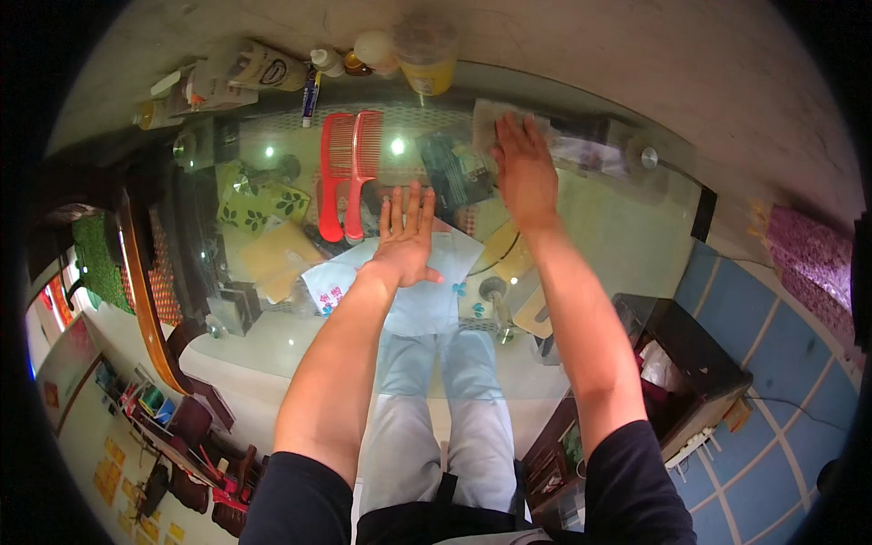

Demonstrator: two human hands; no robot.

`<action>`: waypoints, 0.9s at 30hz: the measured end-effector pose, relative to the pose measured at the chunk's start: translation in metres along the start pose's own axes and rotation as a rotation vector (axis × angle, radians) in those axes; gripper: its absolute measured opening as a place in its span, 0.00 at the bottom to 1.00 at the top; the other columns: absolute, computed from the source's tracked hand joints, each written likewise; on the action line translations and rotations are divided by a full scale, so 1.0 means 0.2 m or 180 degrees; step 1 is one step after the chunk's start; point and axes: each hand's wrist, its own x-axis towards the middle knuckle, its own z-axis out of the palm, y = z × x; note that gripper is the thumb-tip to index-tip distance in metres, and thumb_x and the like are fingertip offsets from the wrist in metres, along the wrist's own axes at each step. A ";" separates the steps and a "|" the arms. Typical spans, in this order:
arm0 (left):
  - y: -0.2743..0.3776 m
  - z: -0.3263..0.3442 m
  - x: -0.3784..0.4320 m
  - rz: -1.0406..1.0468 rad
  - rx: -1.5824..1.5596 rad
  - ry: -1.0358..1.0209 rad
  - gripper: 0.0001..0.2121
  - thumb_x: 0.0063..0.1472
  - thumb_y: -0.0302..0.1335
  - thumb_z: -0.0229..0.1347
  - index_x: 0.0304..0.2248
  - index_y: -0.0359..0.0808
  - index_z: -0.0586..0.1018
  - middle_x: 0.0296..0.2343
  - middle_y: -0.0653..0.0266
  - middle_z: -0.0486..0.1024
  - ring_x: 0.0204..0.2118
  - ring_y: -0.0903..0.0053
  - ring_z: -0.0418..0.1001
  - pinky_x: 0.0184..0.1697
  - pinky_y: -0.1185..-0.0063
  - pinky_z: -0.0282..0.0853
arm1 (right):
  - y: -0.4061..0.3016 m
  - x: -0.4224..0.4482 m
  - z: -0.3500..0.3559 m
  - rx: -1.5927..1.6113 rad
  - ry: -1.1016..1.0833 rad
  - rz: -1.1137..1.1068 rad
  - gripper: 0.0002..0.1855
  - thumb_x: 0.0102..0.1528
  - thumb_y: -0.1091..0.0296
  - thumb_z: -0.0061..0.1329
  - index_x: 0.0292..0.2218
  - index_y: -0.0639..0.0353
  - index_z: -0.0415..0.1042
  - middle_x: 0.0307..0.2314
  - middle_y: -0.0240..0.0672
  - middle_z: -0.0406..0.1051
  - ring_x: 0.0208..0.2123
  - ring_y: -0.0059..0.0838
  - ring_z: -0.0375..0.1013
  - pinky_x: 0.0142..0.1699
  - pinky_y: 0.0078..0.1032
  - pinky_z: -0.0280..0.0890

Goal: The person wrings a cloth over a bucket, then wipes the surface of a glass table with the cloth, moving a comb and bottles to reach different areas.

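My right hand point(528, 163) lies flat on a thin, pale, see-through cloth or sheet point(485, 129) at the far side of a glass tabletop point(606, 225). My left hand point(407, 238) rests with its fingers spread on the glass near the middle, holding nothing. Just left of its fingertips lie a red comb point(332, 184) and a pinkish-red comb point(361, 177), side by side. Through the glass show a light-blue paper or bag point(426, 310) with writing, a green leaf-patterned item point(262, 204) and a dark packet point(453, 167).
Along the wall stand a tub with a yellow lower part point(427, 58), a small white bottle point(327, 61), a tilted plastic cup point(269, 67) and a toothpaste-like tube point(311, 99). A wooden chair arm point(146, 293) is at the left, a dark cabinet point(702, 361) at the right.
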 end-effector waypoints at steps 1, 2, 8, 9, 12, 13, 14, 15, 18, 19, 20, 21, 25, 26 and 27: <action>0.01 -0.01 0.01 0.0001 -0.0014 -0.0012 0.66 0.42 0.47 0.69 0.64 0.33 0.29 0.64 0.45 0.22 0.66 0.48 0.19 0.67 0.58 0.21 | 0.03 0.10 0.03 -0.0118 0.0028 -0.0111 0.23 0.59 0.65 0.46 0.55 0.56 0.66 0.56 0.35 0.64 0.59 0.43 0.59 0.64 0.36 0.54; 0.02 -0.01 0.01 0.0005 -0.0033 -0.0036 0.66 0.42 0.47 0.69 0.64 0.33 0.29 0.64 0.45 0.22 0.66 0.48 0.19 0.67 0.58 0.20 | 0.06 0.18 0.05 -0.0184 0.0064 -0.0149 0.23 0.59 0.65 0.46 0.56 0.56 0.65 0.56 0.35 0.63 0.59 0.43 0.59 0.63 0.36 0.55; 0.03 -0.02 0.00 -0.0035 -0.0071 -0.0132 0.66 0.43 0.47 0.69 0.64 0.33 0.29 0.64 0.46 0.22 0.66 0.48 0.19 0.67 0.58 0.20 | 0.08 0.29 0.08 0.0013 0.0018 -0.0114 0.23 0.60 0.65 0.45 0.57 0.54 0.63 0.58 0.36 0.60 0.61 0.42 0.57 0.63 0.36 0.55; 0.02 -0.04 0.00 -0.0077 -0.0056 -0.0163 0.65 0.43 0.47 0.69 0.64 0.33 0.29 0.64 0.46 0.22 0.66 0.48 0.19 0.67 0.58 0.20 | 0.06 0.25 0.07 0.0031 -0.0056 -0.0077 0.23 0.60 0.65 0.45 0.57 0.55 0.63 0.58 0.36 0.59 0.61 0.42 0.57 0.64 0.36 0.54; -0.01 0.01 0.02 0.0046 -0.0038 -0.0055 0.67 0.41 0.49 0.69 0.63 0.31 0.28 0.63 0.41 0.20 0.66 0.45 0.17 0.66 0.56 0.20 | 0.03 -0.01 0.05 -0.0021 -0.0176 -0.0325 0.24 0.59 0.66 0.45 0.57 0.56 0.63 0.58 0.36 0.61 0.60 0.42 0.57 0.64 0.37 0.54; -0.01 0.02 0.02 0.0039 -0.0037 -0.0062 0.68 0.41 0.49 0.70 0.63 0.31 0.28 0.63 0.41 0.20 0.66 0.45 0.17 0.66 0.56 0.20 | -0.01 -0.17 0.05 -0.0112 -0.0211 -0.0357 0.25 0.57 0.67 0.47 0.56 0.56 0.65 0.57 0.36 0.62 0.60 0.42 0.59 0.63 0.38 0.55; -0.02 0.02 0.01 0.0023 -0.0023 -0.0067 0.68 0.41 0.49 0.70 0.63 0.31 0.28 0.63 0.41 0.20 0.66 0.45 0.17 0.66 0.56 0.20 | -0.06 -0.32 0.04 -0.0192 -0.0236 -0.0389 0.25 0.56 0.68 0.48 0.55 0.56 0.66 0.56 0.36 0.63 0.59 0.42 0.60 0.63 0.39 0.55; -0.02 0.02 0.01 0.0015 -0.0014 -0.0072 0.68 0.40 0.49 0.70 0.63 0.30 0.29 0.63 0.40 0.20 0.66 0.45 0.17 0.66 0.56 0.20 | -0.10 -0.48 0.01 0.0042 -0.0383 -0.0355 0.25 0.55 0.69 0.48 0.55 0.56 0.67 0.56 0.36 0.64 0.58 0.43 0.61 0.63 0.40 0.55; 0.01 -0.02 0.00 -0.0015 -0.0090 -0.0128 0.65 0.42 0.45 0.70 0.64 0.33 0.29 0.64 0.45 0.21 0.66 0.47 0.19 0.67 0.57 0.20 | -0.22 -0.82 -0.08 0.0537 -0.0638 -0.0226 0.24 0.55 0.71 0.49 0.53 0.58 0.68 0.54 0.37 0.65 0.57 0.45 0.63 0.63 0.41 0.56; 0.01 -0.02 0.00 -0.0026 -0.0074 -0.0125 0.65 0.42 0.45 0.70 0.64 0.33 0.29 0.64 0.45 0.21 0.66 0.47 0.19 0.67 0.57 0.20 | -0.23 -0.82 -0.07 0.0533 -0.0693 -0.0149 0.24 0.54 0.72 0.49 0.53 0.58 0.68 0.54 0.37 0.65 0.57 0.45 0.63 0.63 0.41 0.56; 0.01 -0.02 0.00 -0.0043 -0.0056 -0.0124 0.65 0.42 0.44 0.70 0.64 0.33 0.29 0.64 0.45 0.21 0.66 0.47 0.19 0.67 0.57 0.20 | -0.23 -0.82 -0.06 0.0535 -0.0749 -0.0072 0.24 0.54 0.72 0.49 0.53 0.59 0.68 0.54 0.37 0.65 0.57 0.46 0.63 0.62 0.41 0.56; 0.01 -0.02 0.00 -0.0044 -0.0051 -0.0121 0.65 0.42 0.44 0.70 0.64 0.33 0.29 0.64 0.45 0.21 0.66 0.46 0.19 0.67 0.57 0.20 | -0.24 -0.81 -0.08 0.0517 -0.0811 0.0005 0.24 0.54 0.72 0.49 0.54 0.59 0.68 0.54 0.38 0.65 0.57 0.46 0.62 0.62 0.41 0.56; -0.01 0.00 -0.01 -0.0020 -0.0110 -0.0065 0.66 0.42 0.44 0.70 0.64 0.33 0.29 0.64 0.45 0.22 0.66 0.46 0.20 0.67 0.57 0.20 | -0.18 -0.42 0.05 0.0252 -0.0077 -0.0048 0.27 0.54 0.71 0.49 0.56 0.60 0.64 0.56 0.38 0.62 0.59 0.45 0.60 0.63 0.41 0.54; -0.01 0.00 0.00 -0.0007 -0.0102 -0.0054 0.66 0.42 0.44 0.70 0.64 0.33 0.29 0.64 0.45 0.22 0.66 0.46 0.20 0.67 0.57 0.20 | -0.15 -0.27 0.07 0.0215 0.0023 -0.0075 0.27 0.55 0.70 0.49 0.56 0.60 0.63 0.56 0.38 0.62 0.59 0.44 0.59 0.63 0.41 0.54; 0.00 0.00 0.00 0.0009 -0.0089 -0.0035 0.66 0.42 0.44 0.70 0.64 0.33 0.29 0.64 0.45 0.22 0.66 0.46 0.20 0.67 0.57 0.20 | -0.11 -0.12 0.08 0.0176 0.0134 -0.0102 0.27 0.56 0.69 0.48 0.57 0.60 0.63 0.57 0.37 0.61 0.60 0.44 0.58 0.63 0.41 0.53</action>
